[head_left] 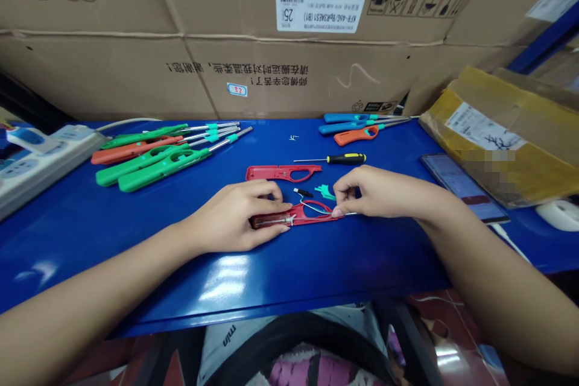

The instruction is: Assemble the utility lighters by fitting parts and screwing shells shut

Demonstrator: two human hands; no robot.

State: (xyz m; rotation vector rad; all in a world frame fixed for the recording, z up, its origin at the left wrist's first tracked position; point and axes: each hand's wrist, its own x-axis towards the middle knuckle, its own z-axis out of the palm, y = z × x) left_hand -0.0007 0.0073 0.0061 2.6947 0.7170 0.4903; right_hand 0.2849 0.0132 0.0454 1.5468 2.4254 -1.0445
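My left hand (235, 214) grips the tank end of an opened red lighter half (309, 216), thumb on its near edge and fingers over the far edge. Inside that half lie a clear fuel tank (275, 221) and a thin pale tube running past the finger loop. At the loop's right end, my right hand (371, 190) is closed in a pinch; a thin metal rod sticks out under it. Just behind lie a small black igniter piece (304, 192) and a teal trigger (324, 192). Farther back rests the other red shell half (274, 173).
A yellow-black screwdriver (346, 159) lies behind my right hand. Several green and orange lighters (158, 163) sit left, blue and orange ones (355, 135) back right. A power strip (49, 154), phone (464, 187), yellow-taped box (511, 132) and white mouse (560, 215) flank the blue table.
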